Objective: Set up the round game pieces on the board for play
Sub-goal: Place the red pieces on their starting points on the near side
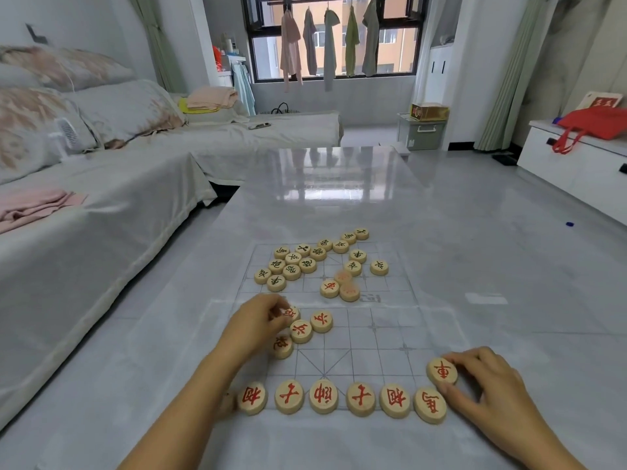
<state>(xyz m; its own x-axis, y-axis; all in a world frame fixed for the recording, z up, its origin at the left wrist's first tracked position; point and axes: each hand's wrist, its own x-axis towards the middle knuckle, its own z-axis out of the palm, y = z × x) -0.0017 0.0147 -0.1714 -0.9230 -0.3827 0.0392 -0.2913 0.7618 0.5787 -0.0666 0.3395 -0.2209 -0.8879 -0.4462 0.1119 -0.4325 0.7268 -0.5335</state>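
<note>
A thin clear board (366,337) with a printed grid lies on the glossy grey table. Several red-lettered wooden discs (323,397) stand in a row along its near edge. My right hand (481,385) pinches one more red disc (441,370) at the right end of that row. My left hand (254,325) has its fingertips closed on a red disc (291,313) at the board's left, beside three loose red discs (321,321). Several black-lettered discs (298,264) lie scattered over the far half, and three red ones (341,286) sit near the middle.
The table (475,266) stretches far ahead and to the right. A covered sofa (84,212) with pillows and folded cloths runs along the left. A white cabinet (576,164) with a red bag stands at the right.
</note>
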